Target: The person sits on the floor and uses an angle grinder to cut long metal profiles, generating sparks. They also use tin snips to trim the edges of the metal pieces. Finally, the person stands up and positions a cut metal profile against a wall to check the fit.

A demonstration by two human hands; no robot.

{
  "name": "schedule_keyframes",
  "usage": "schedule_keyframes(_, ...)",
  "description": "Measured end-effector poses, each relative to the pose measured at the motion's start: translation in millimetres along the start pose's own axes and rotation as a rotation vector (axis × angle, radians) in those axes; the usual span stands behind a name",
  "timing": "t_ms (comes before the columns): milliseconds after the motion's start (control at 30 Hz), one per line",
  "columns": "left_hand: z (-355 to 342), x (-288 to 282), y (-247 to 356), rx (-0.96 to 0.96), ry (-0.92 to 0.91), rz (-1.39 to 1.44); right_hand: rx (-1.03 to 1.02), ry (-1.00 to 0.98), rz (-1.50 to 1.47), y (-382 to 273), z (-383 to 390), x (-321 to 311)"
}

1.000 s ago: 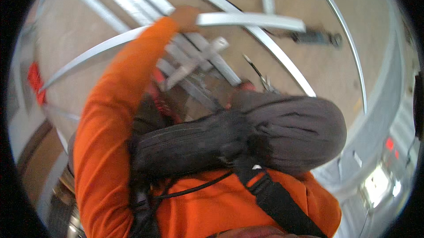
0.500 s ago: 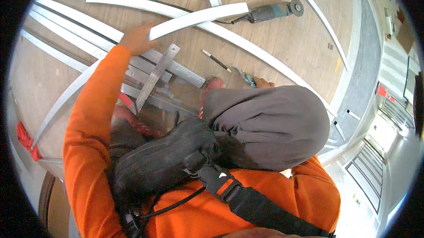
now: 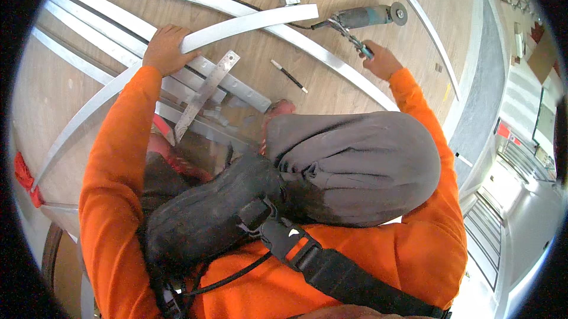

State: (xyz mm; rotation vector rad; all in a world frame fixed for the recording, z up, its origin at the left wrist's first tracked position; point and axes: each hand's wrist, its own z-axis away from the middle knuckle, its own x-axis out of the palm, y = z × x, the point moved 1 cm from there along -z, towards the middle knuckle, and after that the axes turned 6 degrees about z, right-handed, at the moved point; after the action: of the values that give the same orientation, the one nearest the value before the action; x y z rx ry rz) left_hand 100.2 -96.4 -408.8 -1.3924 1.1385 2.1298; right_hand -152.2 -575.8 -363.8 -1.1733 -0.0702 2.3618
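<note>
My left hand (image 3: 167, 51) is closed around a long pale metal profile (image 3: 254, 21). From the hand, the profile runs right toward the angle grinder and down to the left, bent by the lens. My right hand (image 3: 380, 61) grips tin snips (image 3: 352, 39) by their teal handles. Their silver jaws point up and left, beside the grinder's cord end and apart from the held profile. The angle grinder (image 3: 365, 17), teal and dark with a disc, lies on the wooden floor. A steel ruler (image 3: 207, 90) lies across several profiles below my left hand.
A long profile (image 3: 331, 52) crosses beneath the held one, and another (image 3: 423, 26) lies at the far right. Several profiles (image 3: 100, 26) are stacked at left. A black-and-white marker (image 3: 289, 76) rests on the floor. A red cloth (image 3: 26, 180) lies at lower left. My grey-clad knee (image 3: 361, 165) is close.
My right hand has come out from behind my knee and moved up and right with the snips, toward the grinder. The held profile has shifted slightly left with my left hand.
</note>
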Motion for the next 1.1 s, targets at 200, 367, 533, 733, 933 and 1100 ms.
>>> schedule_keyframes(200,-1,-7,6,-0.037,-0.075,0.012,-0.107,-0.064,0.262,-9,-35,-46)
schedule_keyframes(367,3,-2,0,0.006,0.025,0.000,-0.072,-0.143,0.324,-31,-49,-68)
schedule_keyframes(533,-1,-10,8,-0.044,-0.053,-0.008,-0.119,-0.173,0.435,-34,-63,-80)
schedule_keyframes(733,-1,-2,-2,0.002,0.009,0.018,-0.157,-0.158,0.373,-32,-72,-81)
schedule_keyframes(933,0,1,-4,0.030,0.046,0.048,-0.187,-0.161,0.403,-38,-78,-82)
schedule_keyframes(1100,-3,1,-4,0.015,-0.002,0.041,-0.224,-0.097,0.530,-25,-88,-82)
